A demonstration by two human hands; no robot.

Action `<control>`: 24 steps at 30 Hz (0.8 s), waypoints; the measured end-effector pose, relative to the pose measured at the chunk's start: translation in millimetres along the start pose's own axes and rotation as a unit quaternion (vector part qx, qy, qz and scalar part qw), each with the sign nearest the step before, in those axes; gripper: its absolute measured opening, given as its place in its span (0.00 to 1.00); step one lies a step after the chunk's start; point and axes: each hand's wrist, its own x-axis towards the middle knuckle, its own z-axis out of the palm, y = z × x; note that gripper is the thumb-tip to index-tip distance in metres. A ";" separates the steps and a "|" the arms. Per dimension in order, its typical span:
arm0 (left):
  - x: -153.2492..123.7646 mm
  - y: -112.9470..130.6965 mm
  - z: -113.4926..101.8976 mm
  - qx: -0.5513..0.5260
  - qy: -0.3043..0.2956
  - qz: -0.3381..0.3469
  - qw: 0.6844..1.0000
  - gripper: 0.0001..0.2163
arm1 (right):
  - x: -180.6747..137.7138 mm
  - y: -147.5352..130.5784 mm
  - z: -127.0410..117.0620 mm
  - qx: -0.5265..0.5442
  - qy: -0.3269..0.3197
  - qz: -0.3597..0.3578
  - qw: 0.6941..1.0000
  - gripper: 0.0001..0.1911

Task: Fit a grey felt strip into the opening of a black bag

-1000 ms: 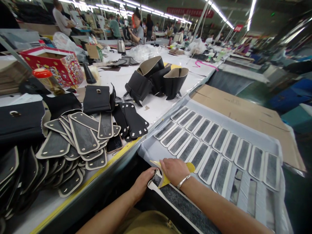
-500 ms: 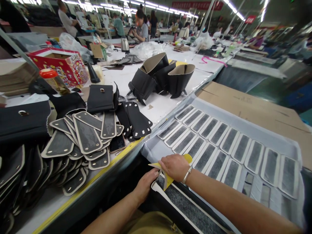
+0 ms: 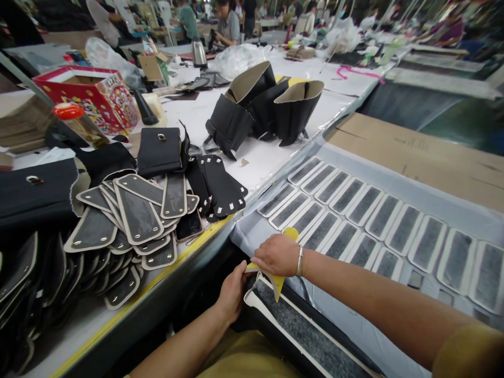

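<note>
A thin yellow bendable scraper [image 3: 279, 287] is gripped in my right hand [image 3: 277, 254], its fingers closed over it and a rounded end showing above the knuckles. Its lower edge lies at the far end of a long black leather piece [image 3: 307, 328] with pale borders and a mottled grey middle. My left hand [image 3: 231, 291] pinches that same far end, thumb up beside the scraper; its other fingers are partly hidden. The leather piece slants across my lap toward the lower right. Beyond my right hand, rows of grey pale-edged strips [image 3: 366, 205] lie on a lined surface.
Left on the table [image 3: 189, 113] are piled black flaps with pale edges [image 3: 137, 215], a phone [image 3: 189, 226] and black bags [image 3: 159, 149]. Farther back stand open black bag bodies [image 3: 232, 126], a red box [image 3: 90, 94] and a bottle [image 3: 81, 123]. Cardboard [image 3: 425, 147] lies right.
My view has tilted down a little. The scraper has turned slightly in my right hand, which stays at the leather's far end. My left hand's thumb now points more upward.
</note>
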 end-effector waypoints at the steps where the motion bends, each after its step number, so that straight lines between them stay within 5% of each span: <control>1: 0.6 -3.4 -2.9 0.011 0.009 0.010 1.000 0.15 | 0.4 0.8 1.0 0.004 0.002 -0.008 1.000 0.26; 11: 1.6 -9.2 -25.6 0.268 0.037 0.114 0.956 0.20 | -7.3 1.0 12.2 0.038 0.026 -0.031 0.998 0.26; 17: -7.7 14.2 -5.8 0.313 -0.165 0.121 0.927 0.20 | -29.5 -14.9 16.1 0.080 0.016 0.077 0.994 0.28; 24: -6.4 19.5 -6.9 0.297 -0.215 0.077 0.927 0.18 | -52.8 -44.7 12.3 0.097 -0.014 0.209 0.973 0.27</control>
